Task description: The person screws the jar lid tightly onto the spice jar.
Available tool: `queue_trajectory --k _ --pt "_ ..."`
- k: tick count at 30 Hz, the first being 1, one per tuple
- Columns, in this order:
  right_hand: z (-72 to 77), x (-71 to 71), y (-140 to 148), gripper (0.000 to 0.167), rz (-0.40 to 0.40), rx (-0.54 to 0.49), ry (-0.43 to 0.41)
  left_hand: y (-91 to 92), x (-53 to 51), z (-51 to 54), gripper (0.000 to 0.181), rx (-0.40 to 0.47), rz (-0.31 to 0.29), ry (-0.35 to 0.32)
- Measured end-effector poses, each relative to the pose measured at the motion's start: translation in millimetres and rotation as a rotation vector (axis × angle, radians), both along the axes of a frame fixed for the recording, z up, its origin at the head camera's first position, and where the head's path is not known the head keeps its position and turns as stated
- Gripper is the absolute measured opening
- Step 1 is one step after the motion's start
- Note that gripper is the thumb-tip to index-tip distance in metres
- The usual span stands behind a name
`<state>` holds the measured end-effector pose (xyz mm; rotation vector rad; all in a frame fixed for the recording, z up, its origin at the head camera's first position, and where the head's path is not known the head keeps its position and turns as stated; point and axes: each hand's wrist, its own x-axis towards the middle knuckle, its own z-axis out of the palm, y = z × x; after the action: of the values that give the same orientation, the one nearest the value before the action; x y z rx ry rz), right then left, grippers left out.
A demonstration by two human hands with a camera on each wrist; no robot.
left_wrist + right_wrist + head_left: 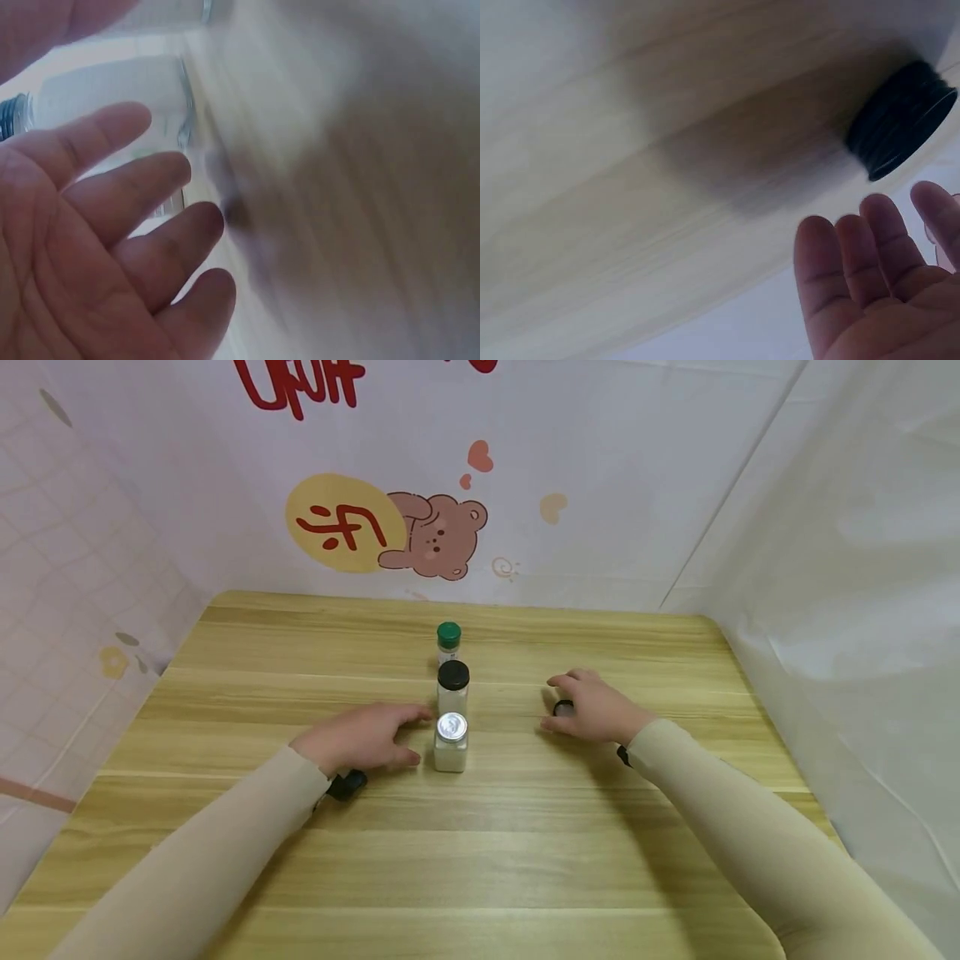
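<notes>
Three small jars stand in a row on the wooden table: a square clear jar with a silver top (450, 753), a clear jar with a black lid (453, 697), and a slimmer one with a green cap (448, 653) at the back. Left of the row is my left hand (369, 737), fingers spread and holding nothing. In the left wrist view, a clear jar (112, 86) shows behind its fingers. My right hand (597, 708) hovers with parted fingers by a low round black lid-like piece (564, 708). That black piece (900, 120) lies apart from the fingertips in the right wrist view.
The wooden table (510, 860) meets a white printed backdrop (600, 460) with a bear drawing at its far edge. White sheeting (847, 568) hangs along the right side, and a patterned sheet (67, 527) along the left.
</notes>
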<state>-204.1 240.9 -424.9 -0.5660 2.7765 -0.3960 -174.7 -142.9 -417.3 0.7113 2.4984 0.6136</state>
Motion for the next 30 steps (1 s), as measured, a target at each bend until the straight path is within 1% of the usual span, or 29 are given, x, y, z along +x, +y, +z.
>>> queue_trajectory --k 2,5,9,14,18,21,24,30 --pt "0.0 1.2 4.6 0.085 -0.004 0.025 0.007 1.6 3.7 0.4 0.070 0.016 0.007 -0.005" --pt "-0.1 3.0 10.1 0.081 -0.006 0.052 0.006 4.7 8.6 0.3 0.073 0.045 0.019 -0.007" --pt "-3.7 4.8 15.6 0.069 -0.005 0.056 0.003 8.4 12.6 -3.5 0.073 0.058 0.032 0.020" --pt "-8.0 5.8 20.3 0.051 0.008 0.037 0.023 13.2 14.4 -10.5 0.068 0.080 0.045 0.073" --pt "-6.9 6.5 22.0 0.042 0.018 0.026 0.031 17.9 16.2 -14.5 0.069 0.096 0.057 0.080" --pt "-6.2 6.7 21.9 0.039 0.021 0.023 0.030 21.5 17.8 -16.1 0.071 0.101 0.072 0.075" --pt "-5.5 7.0 20.6 0.039 0.024 0.026 0.028 24.1 19.0 -18.0 0.071 0.106 0.070 0.087" --pt "-4.2 8.6 17.7 0.039 0.012 0.027 0.024 26.7 20.9 -20.5 0.059 0.111 0.078 0.085"
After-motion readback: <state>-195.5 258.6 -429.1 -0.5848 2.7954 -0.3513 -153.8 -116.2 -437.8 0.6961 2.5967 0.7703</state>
